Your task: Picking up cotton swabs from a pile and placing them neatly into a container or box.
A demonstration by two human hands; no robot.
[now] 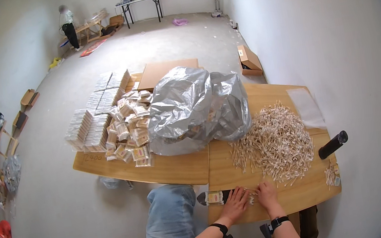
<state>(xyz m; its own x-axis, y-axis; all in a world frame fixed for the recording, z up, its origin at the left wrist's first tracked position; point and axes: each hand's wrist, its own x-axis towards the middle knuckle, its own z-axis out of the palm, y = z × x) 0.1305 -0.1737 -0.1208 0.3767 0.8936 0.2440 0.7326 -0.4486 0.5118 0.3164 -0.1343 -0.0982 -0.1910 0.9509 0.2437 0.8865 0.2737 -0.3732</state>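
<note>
My left hand point(236, 204) lies fairly flat at the table's front edge, fingers stretched toward a few loose cotton swabs point(251, 200). Close on its right, my right hand point(267, 194) has its fingers drawn together at some swabs; its fingertips are small and partly hidden. Beside the left hand, a clear packet of cotton swabs point(214, 198) with a yellowish label rests on a flat black object point(202, 198), partly covered by that hand. Beyond both hands spreads a big heap of loose cotton swabs point(281, 142).
Silver plastic bags point(181, 105) sit mid-table by a pile of filled packets point(128, 121) and stacked packets point(87, 130). A black cylinder point(333, 144) stands right of the heap, near a clear sheet point(306, 108). A person point(69, 28) stands by the far wall.
</note>
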